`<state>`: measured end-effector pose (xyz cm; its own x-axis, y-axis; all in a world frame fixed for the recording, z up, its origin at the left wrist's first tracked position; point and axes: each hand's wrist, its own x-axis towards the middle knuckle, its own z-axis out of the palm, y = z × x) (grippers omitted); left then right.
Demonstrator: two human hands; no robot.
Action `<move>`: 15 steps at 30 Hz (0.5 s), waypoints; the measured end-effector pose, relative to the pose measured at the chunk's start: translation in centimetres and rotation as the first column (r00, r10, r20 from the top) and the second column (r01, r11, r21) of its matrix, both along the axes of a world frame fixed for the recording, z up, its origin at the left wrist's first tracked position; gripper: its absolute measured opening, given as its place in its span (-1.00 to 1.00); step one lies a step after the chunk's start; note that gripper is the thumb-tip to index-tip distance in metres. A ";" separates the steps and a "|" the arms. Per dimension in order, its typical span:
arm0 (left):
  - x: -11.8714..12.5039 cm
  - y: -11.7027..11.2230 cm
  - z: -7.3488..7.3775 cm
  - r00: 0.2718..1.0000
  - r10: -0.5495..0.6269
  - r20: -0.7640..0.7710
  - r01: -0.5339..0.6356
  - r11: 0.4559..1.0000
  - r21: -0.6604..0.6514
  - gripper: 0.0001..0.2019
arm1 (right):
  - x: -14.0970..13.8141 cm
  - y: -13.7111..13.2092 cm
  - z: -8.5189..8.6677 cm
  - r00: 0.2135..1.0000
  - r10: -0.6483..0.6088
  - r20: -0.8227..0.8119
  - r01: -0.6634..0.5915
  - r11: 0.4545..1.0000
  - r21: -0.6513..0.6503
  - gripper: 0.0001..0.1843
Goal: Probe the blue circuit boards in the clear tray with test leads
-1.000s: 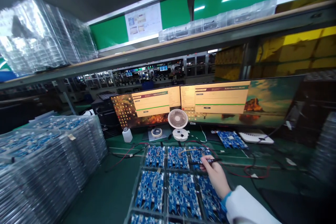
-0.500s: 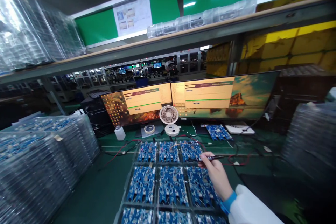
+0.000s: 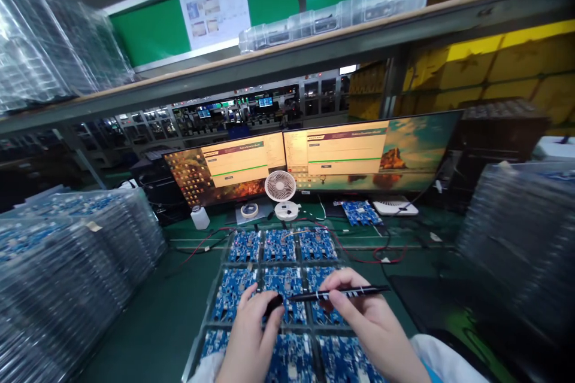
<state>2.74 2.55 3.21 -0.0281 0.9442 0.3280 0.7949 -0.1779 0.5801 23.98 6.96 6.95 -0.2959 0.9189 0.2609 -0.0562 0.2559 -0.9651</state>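
Note:
A slim black pen [image 3: 371, 291] with white lettering is pinched between the thumb and fingers of my right hand [image 3: 366, 317]; its tip points left. My left hand [image 3: 251, 329] grips a small black piece [image 3: 273, 304], which looks like the pen's cap, just left of the tip. A short gap separates the two. Both hands are over a clear tray [image 3: 207, 305] of blue circuit boards [image 3: 233, 290] laid out in rows, and they cover parts of the middle and front rows.
Tall stacks of clear trays stand left [image 3: 103, 269] and right [image 3: 503, 221]. Behind the boards are a small white fan [image 3: 281, 187], a tape roll [image 3: 250, 210], a white bottle [image 3: 200, 218], a loose board [image 3: 362, 213] and two monitors [image 3: 341, 155]. Thin red and black wires [image 3: 377, 257] cross the bench.
My left hand has come into view with the small black piece. My right hand has moved down and toward me with the pen, from the back row to the middle row. The view has shifted slightly.

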 end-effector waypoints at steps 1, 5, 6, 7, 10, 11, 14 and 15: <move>0.3 -0.1 -0.1 1.000 0.019 0.017 -0.019 1.000 -0.006 -0.63 | 0.1 0.0 -0.1 1.000 -0.013 -0.002 0.013 1.000 0.004 -0.60; 0.3 -0.8 -1.7 0.983 0.124 0.135 -0.118 0.992 -0.047 -0.58 | 0.3 0.0 -0.5 0.999 -0.026 -0.025 0.025 0.999 -0.035 -0.62; -0.3 -0.9 -2.2 0.975 0.156 0.161 -0.146 0.987 -0.069 -0.57 | 0.2 0.0 -0.6 0.999 -0.018 -0.035 0.016 0.999 -0.051 -0.63; -1.2 -1.0 -2.6 0.965 0.192 0.179 -0.178 0.980 -0.092 -0.56 | 0.2 0.1 -0.7 0.999 -0.012 -0.047 0.009 0.998 -0.066 -0.63; -5.9 -1.2 -3.8 0.922 0.336 0.194 -0.312 0.939 -0.145 -0.53 | -0.2 0.5 -1.1 0.996 -0.015 -0.086 0.007 0.996 -0.091 -0.62; -8.0 -1.3 -4.3 0.910 0.370 0.188 -0.342 0.925 -0.164 -0.53 | -0.4 0.8 -1.3 0.995 -0.022 -0.099 0.012 0.995 -0.096 -0.62; -15.0 -2.5 -6.6 0.831 0.505 0.235 -0.477 0.863 -0.167 -0.46 | -1.4 2.3 -2.3 0.989 -0.035 -0.143 0.017 0.992 -0.128 -0.60; -17.0 -3.1 -7.7 0.796 0.537 0.280 -0.506 0.843 -0.180 -0.42 | -1.9 2.9 -2.7 0.988 -0.031 -0.154 0.009 0.990 -0.141 -0.58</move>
<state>-14.27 -0.51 -4.48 -0.6093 0.7819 0.1316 0.5298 0.2779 0.8013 22.10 9.82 4.22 -0.2430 0.9549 0.1706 -0.2040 0.1216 -0.9714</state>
